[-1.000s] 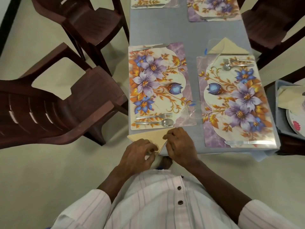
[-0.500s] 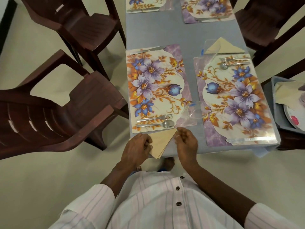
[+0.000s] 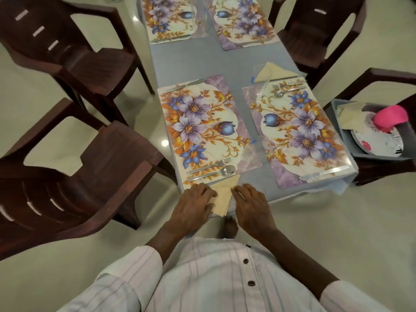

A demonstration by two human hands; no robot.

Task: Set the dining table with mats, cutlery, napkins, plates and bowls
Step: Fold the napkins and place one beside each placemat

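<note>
While the left hand (image 3: 194, 206) presses it, the napkin (image 3: 224, 195) lies triangular.

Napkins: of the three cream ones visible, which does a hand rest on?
The napkin beside the left mat's spoon, under the left hand. The others lie untouched: one beyond the right mat, one in the grey tub.

Nothing to read here: no words, labels, brands or numbers anywhere. The near left floral plastic placemat (image 3: 202, 131) carries only purple and blue flower prints, and the round white plate (image 3: 380, 140) in the grey tub (image 3: 382, 155) at right shows just a red flower.
</note>
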